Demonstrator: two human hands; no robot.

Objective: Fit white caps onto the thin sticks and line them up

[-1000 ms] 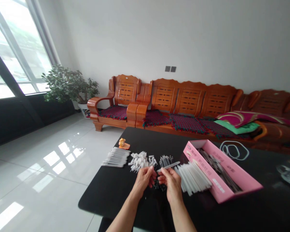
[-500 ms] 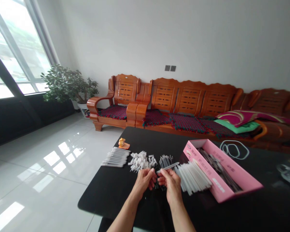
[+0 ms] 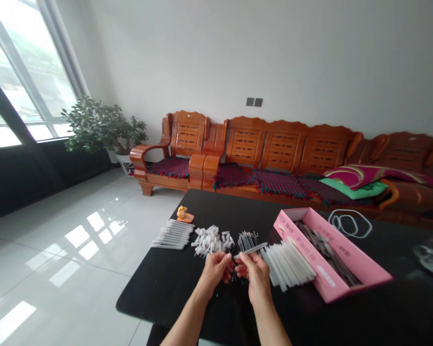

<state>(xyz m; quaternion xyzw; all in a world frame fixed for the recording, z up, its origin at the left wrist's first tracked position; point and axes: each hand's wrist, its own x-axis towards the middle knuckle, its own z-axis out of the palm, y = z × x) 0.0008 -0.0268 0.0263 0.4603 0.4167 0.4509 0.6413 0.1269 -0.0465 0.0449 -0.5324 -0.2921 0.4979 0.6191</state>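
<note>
My right hand (image 3: pixel 257 277) pinches a slim pale pen barrel (image 3: pixel 256 248), which slants up to the right. Close beside it, my left hand (image 3: pixel 215 270) has thumb and fingertips pressed together near the barrel's lower end; whatever they hold is too small to make out. Small black pieces (image 3: pixel 234 277) lie below and between the hands, partly hidden. Just beyond my left hand is a heap of short white pen parts (image 3: pixel 212 240). Thin dark-and-clear pen refills (image 3: pixel 248 239) lie behind the right hand, and a pile of whitish pen barrels (image 3: pixel 290 265) is to its right.
A row of finished-looking white pens (image 3: pixel 173 234) lies on the black table (image 3: pixel 154 293) at left, near an orange figurine (image 3: pixel 182 213). At right stands a pink box (image 3: pixel 324 270) holding dark strips, with a looped white cord (image 3: pixel 364 223) behind. A wooden sofa (image 3: pixel 245 144) lines the wall.
</note>
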